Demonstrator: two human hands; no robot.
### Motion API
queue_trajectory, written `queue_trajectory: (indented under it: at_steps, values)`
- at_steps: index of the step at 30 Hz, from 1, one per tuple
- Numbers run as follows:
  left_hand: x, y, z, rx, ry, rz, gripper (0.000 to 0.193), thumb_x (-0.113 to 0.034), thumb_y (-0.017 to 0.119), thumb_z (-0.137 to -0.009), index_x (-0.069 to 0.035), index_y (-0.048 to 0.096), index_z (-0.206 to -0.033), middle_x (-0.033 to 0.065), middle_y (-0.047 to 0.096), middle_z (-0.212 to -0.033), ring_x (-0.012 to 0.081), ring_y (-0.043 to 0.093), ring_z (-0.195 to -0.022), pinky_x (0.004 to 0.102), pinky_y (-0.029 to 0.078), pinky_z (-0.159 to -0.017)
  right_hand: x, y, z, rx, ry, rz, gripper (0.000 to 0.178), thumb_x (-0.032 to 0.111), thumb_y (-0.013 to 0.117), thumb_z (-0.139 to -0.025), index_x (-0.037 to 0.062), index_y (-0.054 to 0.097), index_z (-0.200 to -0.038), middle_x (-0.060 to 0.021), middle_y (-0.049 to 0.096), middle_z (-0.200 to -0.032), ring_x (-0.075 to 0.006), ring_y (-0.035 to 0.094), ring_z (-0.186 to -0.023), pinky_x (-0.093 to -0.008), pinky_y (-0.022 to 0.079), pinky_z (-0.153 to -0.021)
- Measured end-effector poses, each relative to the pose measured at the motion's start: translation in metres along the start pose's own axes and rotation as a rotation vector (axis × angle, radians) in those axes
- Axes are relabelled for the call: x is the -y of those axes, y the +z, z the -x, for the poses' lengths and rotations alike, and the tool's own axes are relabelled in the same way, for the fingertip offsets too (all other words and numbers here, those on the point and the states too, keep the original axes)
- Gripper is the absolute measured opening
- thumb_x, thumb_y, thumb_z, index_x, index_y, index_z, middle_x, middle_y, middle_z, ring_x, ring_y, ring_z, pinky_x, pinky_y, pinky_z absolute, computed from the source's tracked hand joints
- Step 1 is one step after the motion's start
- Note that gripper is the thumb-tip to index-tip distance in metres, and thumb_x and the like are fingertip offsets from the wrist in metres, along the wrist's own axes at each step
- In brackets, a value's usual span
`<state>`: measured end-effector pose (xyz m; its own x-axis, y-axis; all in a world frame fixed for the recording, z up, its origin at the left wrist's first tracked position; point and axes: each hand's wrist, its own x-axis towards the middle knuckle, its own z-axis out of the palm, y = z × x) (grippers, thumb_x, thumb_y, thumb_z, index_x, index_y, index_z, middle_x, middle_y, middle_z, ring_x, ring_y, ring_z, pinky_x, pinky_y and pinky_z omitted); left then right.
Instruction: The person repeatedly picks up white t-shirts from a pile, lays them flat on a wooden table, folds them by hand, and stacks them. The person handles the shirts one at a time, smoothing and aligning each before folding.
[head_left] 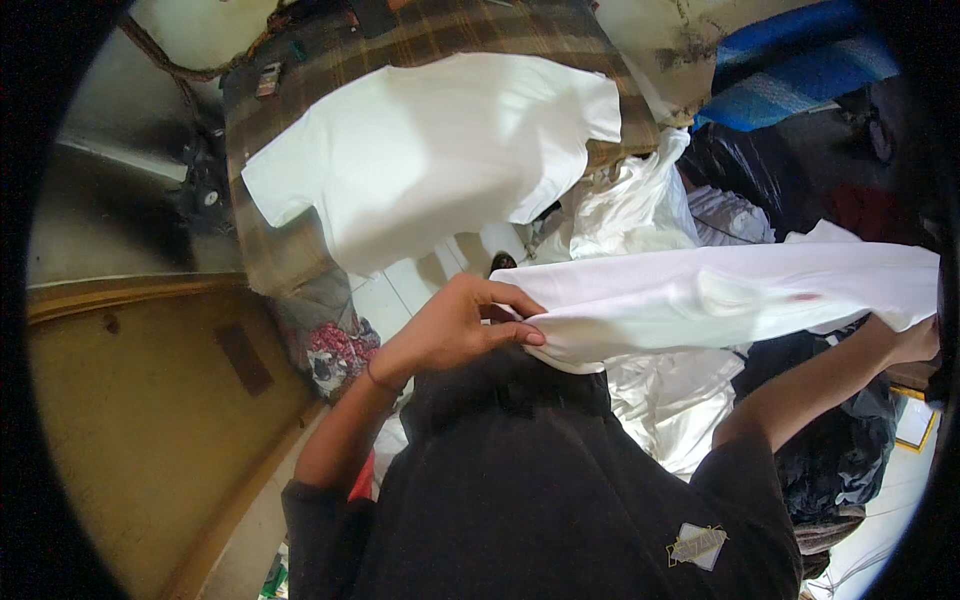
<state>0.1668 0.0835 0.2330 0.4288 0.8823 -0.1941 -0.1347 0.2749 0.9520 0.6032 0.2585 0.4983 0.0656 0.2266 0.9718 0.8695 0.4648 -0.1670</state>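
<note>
A folded length of white cloth, which looks like a garment, stretches sideways between my two hands in front of my body. My left hand pinches its left end between thumb and fingers. At the far right my right hand is closed on the other end; cloth covers part of its fingers. A small reddish mark shows on the cloth toward its right half. Beyond it, a white T-shirt lies spread on a table with a brown plaid cover, its lower edge hanging over the near side.
The plaid cover shows around the T-shirt, with a small box on it. White fabric is heaped right of the table. Dark plastic bags lie at the right, below a blue cloth. A wooden panel stands left.
</note>
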Motion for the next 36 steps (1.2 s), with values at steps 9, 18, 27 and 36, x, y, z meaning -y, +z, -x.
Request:
queue_trajectory:
  at_steps: [9,18,27,36]
  values:
    - [-0.002,-0.065,0.001,-0.7,0.252,-0.787,0.031,0.004,0.09,-0.075,-0.004,0.08,-0.102,0.0077,0.075,-0.089,0.0159,0.067,-0.071,0.0314,0.057,-0.068,-0.031,-0.011,0.055,0.66,-0.009,-0.016,0.021,0.009,0.066,-0.108,0.0031,0.076,-0.125,-0.0106,0.079,-0.12,-0.0208,0.072,-0.114,-0.035,0.057,-0.102]
    - [0.015,-0.019,0.03,-0.154,0.381,-0.838,0.041,0.003,0.087,-0.07,-0.012,0.065,-0.101,0.0035,0.067,-0.105,0.0288,0.063,-0.11,0.0479,0.049,-0.099,-0.063,-0.022,0.077,0.45,0.263,0.186,0.025,0.016,0.069,-0.108,0.0015,0.077,-0.127,-0.0096,0.079,-0.12,-0.0186,0.072,-0.11,-0.0343,0.057,-0.098]
    - [0.038,0.05,0.022,0.286,0.152,-0.051,0.029,-0.024,0.084,-0.096,-0.005,0.078,-0.116,0.0078,0.075,-0.098,0.0209,0.069,-0.087,0.0359,0.055,-0.079,-0.074,-0.032,0.078,0.24,0.554,0.138,0.03,0.022,0.07,-0.109,0.0022,0.077,-0.13,-0.0117,0.078,-0.122,-0.0193,0.073,-0.11,-0.0337,0.059,-0.096]
    - [0.023,0.047,-0.009,0.619,0.061,-0.206,0.023,-0.027,0.083,-0.097,-0.006,0.078,-0.107,0.0044,0.076,-0.1,0.0154,0.071,-0.087,0.0331,0.055,-0.073,-0.076,-0.036,0.083,0.254,0.44,0.216,0.031,0.025,0.07,-0.108,0.0043,0.078,-0.13,-0.0115,0.078,-0.125,-0.021,0.074,-0.112,-0.0358,0.059,-0.099]
